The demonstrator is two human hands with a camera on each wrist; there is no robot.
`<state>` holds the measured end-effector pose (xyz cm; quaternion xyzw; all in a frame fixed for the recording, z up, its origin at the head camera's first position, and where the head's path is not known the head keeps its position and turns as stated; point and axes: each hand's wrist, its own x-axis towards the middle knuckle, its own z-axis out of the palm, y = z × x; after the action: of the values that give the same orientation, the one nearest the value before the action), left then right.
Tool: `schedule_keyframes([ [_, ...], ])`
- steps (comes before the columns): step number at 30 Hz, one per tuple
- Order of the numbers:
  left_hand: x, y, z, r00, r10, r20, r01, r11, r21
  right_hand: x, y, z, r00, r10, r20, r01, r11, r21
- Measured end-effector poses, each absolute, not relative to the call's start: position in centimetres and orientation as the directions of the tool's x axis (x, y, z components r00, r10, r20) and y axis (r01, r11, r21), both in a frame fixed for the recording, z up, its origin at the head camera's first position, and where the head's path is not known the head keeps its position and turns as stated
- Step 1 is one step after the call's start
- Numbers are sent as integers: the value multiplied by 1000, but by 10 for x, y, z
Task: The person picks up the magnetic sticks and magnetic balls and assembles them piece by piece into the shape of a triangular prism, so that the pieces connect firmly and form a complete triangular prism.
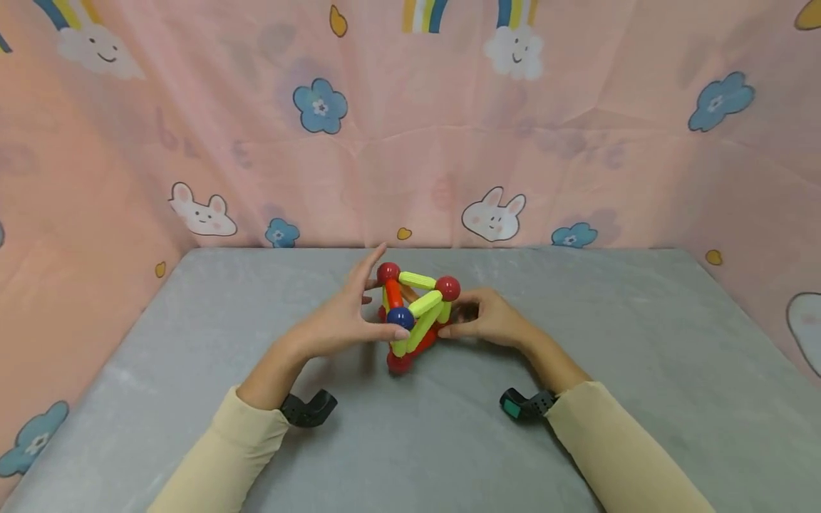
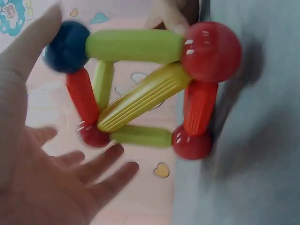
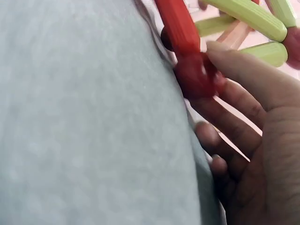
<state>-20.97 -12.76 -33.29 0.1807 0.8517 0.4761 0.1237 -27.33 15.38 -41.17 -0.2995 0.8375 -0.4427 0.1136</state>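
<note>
A boxlike frame of magnetic rods and balls [image 1: 423,303] stands on the grey table, with yellow-green and red rods between red balls. At its near upper corner is a blue ball [image 2: 68,47]. My left hand [image 1: 340,317] is at the frame's left side, thumb at the blue ball, other fingers spread beside a red ball [image 2: 93,134] in the left wrist view. At the right, my right hand [image 1: 490,318] pinches a low red ball [image 3: 194,79] between thumb and fingers, where a red rod [image 3: 179,28] joins it. A diagonal yellow-green rod [image 2: 145,96] crosses one side face.
The grey cloth-covered table [image 1: 410,456] runs back to a pink printed curtain [image 1: 410,164], which also hangs at both sides. A black wrist camera [image 1: 309,409] is strapped to the left wrist, another [image 1: 526,405] to the right.
</note>
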Motion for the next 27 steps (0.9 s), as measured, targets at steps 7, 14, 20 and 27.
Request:
schedule_keyframes([
  [7,-214,-141,-330,-873,487,-14,249,470,847,-271,150,-399,-790,-613,31,-409,488,-771],
  [14,-219,-132,-345,-946,302,117,252,461,851,-263,135,-387,-815,-579,2,-415,581,-701],
  [20,-225,-124,-368,-979,123,164,203,483,852,-257,126,-384,-864,-503,3,-369,629,-685],
  [27,-224,-124,-389,-988,41,150,151,489,859,-251,123,-398,-898,-421,130,-379,585,-718],
])
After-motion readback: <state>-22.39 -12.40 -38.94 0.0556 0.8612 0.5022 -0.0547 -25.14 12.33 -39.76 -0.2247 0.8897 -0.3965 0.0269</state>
